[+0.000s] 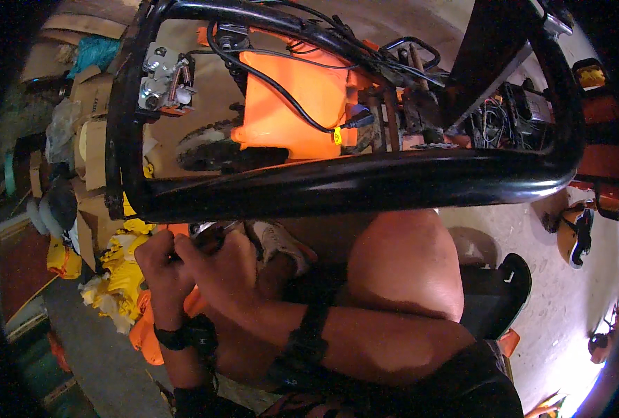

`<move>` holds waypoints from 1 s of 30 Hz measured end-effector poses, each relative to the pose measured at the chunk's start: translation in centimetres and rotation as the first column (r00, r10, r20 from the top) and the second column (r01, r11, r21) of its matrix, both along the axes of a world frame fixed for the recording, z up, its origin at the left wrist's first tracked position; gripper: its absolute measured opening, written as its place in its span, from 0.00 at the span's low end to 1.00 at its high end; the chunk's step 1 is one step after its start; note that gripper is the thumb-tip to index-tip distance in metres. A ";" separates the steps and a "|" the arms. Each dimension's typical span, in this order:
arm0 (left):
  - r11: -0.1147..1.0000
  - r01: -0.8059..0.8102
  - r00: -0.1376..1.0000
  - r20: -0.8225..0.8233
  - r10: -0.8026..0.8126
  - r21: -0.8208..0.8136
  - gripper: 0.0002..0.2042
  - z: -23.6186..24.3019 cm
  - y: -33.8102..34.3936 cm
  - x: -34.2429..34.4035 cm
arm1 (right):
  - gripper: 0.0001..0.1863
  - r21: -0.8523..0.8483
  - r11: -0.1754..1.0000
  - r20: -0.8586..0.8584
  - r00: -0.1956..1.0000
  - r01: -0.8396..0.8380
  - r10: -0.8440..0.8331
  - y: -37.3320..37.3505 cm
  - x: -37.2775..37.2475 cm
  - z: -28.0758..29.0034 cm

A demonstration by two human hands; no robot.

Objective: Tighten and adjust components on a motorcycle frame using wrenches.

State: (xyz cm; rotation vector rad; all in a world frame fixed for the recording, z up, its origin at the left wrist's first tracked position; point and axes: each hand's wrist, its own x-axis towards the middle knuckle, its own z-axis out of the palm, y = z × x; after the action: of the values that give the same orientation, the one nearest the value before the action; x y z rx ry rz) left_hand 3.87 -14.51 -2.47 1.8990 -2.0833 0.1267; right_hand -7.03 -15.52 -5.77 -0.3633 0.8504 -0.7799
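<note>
Silver part: I see this small piece [199,227] just beyond the knuckles, below the near-left corner of the frame; its full shape is hidden from me.
Orange piece: a bright scrap of colour [178,228] beside the silver part, mostly covered by the hands.
Left hand: I have it [162,261] curled, knuckles up, close against the other hand; its fingertips are hidden, so I cannot tell whether it grips anything.
Right hand: it [196,265] reaches across from the right, thumb side near the left hand, fingers bent; I cannot tell how far they open or what they hold.
Wrists: a dark wristband [177,339] on the left, a black strap [309,338] on the right forearm.
Black tubular frame: its thick near rail [365,182] crosses my view above the hands.
Inside the frame: an orange housing [295,101], with a black cable [281,90] running across it to a blue connector [357,117]; a metal bracket [163,83] sits on the left upright, a wire bundle [492,122] lies toward the right.
Legs: a bare knee [407,265] below the rail, a pale shoe [279,244] to its left.
Floor: crumpled yellow material [125,265] left of the hands, an orange helmet [572,237] far right.
</note>
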 end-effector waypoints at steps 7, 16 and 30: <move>0.999 0.029 0.993 -0.115 -0.026 0.024 0.18 -1.6 -0.6 1.5 | 0.15 -0.019 1.000 0.053 0.998 0.021 -0.020 -0.1 -0.1 0.2; 0.998 0.001 0.997 0.082 -0.006 0.063 0.20 0.0 -0.4 2.5 | 0.14 -0.085 0.996 -0.028 0.999 -0.039 0.037 0.2 0.2 -0.2; 0.999 -0.034 0.971 0.237 0.040 -0.028 0.24 3.0 0.5 1.2 | 0.28 -0.041 0.993 0.154 0.983 0.110 -0.103 0.9 2.9 -0.4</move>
State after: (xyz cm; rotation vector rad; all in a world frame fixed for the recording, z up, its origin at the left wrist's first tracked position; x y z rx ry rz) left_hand 5.05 -14.02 0.55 1.9942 -2.1851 0.4048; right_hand -4.17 -14.67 -6.17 -0.2993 0.7131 -0.9177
